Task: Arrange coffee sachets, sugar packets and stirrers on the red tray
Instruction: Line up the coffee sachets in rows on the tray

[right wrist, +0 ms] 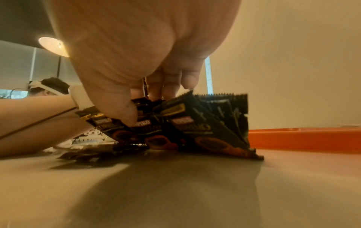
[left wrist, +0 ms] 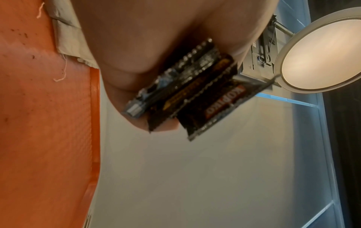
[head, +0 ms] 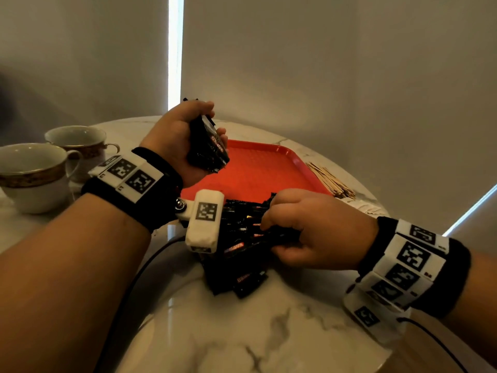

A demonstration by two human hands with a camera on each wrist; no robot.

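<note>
The left hand (head: 177,135) is raised above the red tray's (head: 258,168) near-left corner, fingers curled round a bundle of black Kopiko coffee sachets (head: 208,146) whose long axis stands nearly upright, tilted right. The right hand (head: 314,230) pinches sachets from the pile (head: 242,238) on the marble bench (head: 242,332), just near of the tray. Wooden stirrers (head: 328,180) lie right of the tray, pointing near-right.

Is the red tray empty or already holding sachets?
Empty as far as visible: the red tray shows bare surface. Sachets are in the left hand and in a pile under the right hand.
</note>
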